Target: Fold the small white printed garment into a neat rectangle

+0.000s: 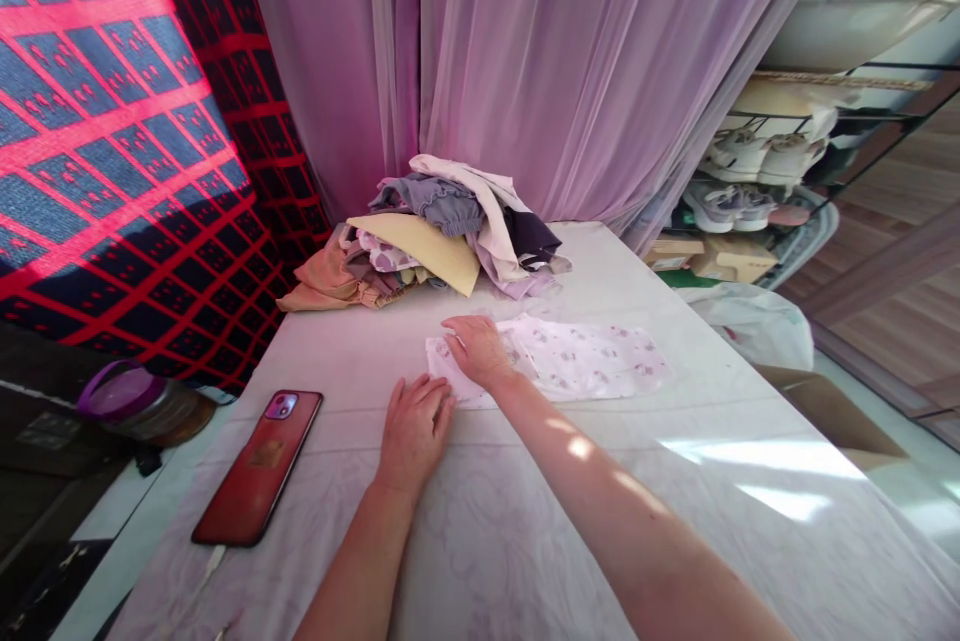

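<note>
Two hands lie flat on the white surface point(525, 521). The right hand point(478, 348) presses, fingers spread, on the left end of a small flowery cloth point(577, 361). The left hand point(414, 431) rests open just beside it, holding nothing. A red phone point(259, 466) lies nearby, and a pile of clothes point(435, 236) sits behind.

Both arms reach forward, left hand point(413, 429) and right hand point(477, 349) pressed flat.
</note>
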The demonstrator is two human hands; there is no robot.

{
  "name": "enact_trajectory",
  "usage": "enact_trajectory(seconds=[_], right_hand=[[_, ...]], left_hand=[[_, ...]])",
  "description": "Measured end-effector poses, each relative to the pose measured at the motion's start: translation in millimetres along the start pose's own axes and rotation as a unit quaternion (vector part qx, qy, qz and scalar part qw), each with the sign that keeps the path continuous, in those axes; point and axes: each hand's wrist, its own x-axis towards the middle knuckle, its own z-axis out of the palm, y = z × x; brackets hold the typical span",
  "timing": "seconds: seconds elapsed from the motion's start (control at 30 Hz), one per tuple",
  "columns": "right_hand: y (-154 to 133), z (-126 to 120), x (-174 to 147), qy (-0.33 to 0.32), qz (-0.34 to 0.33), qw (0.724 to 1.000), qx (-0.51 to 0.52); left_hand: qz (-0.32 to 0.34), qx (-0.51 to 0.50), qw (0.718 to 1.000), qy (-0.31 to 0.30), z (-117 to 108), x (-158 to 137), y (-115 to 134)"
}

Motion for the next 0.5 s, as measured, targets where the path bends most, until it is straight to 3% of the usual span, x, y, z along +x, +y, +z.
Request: enact_trajectory(seconds=[0.17,0.3,0.5], right_hand=[[15.1,-9.0,-44.3,-0.048,-0.02,0.997,-0.055],[18.4,-6.5,-57.3,-0.093,0.002,0.992,-0.087],[4.8,-14.8,-64.1,-0.04,0.021,0.995,-0.085]], left_hand=[[-0.042,-0.004,0.998,0.036,5.9,2.8,-8.9],[-0.052,-0.013,0.998,0.045,9.0,5.2,-16.9],[-0.085,-0.026,0.99,0.107,9.9,6.1,-23.7]])
